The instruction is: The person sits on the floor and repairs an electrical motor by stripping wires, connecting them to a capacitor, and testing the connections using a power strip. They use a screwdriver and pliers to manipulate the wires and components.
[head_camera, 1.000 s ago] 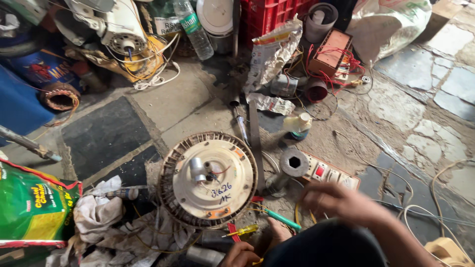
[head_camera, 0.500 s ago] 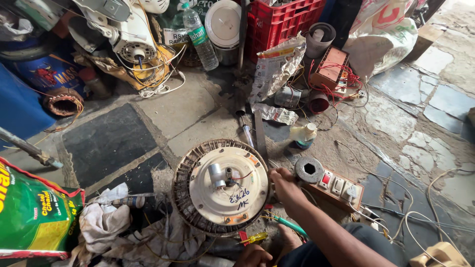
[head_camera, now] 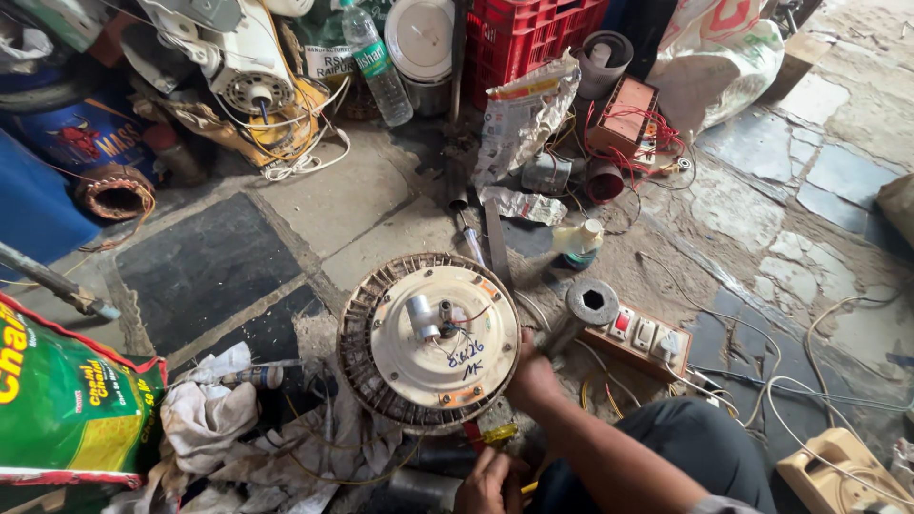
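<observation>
Both hands at fan motor (head_camera: 430, 341) rim; floor crowded

**Both hands at the round fan motor**

Your right hand (head_camera: 533, 381) presses against the right rim of the round fan motor (head_camera: 430, 341), which lies flat on the floor with its cream cover facing up (handwriting marks the cover). Your left hand (head_camera: 490, 481) sits nearer, just below the motor, beside a yellow-handled screwdriver (head_camera: 495, 434). To the right lies a switch board (head_camera: 640, 335); a pile of rags (head_camera: 214, 414) is left of the motor, and a plastic bottle (head_camera: 376, 62) stands far behind.
</observation>
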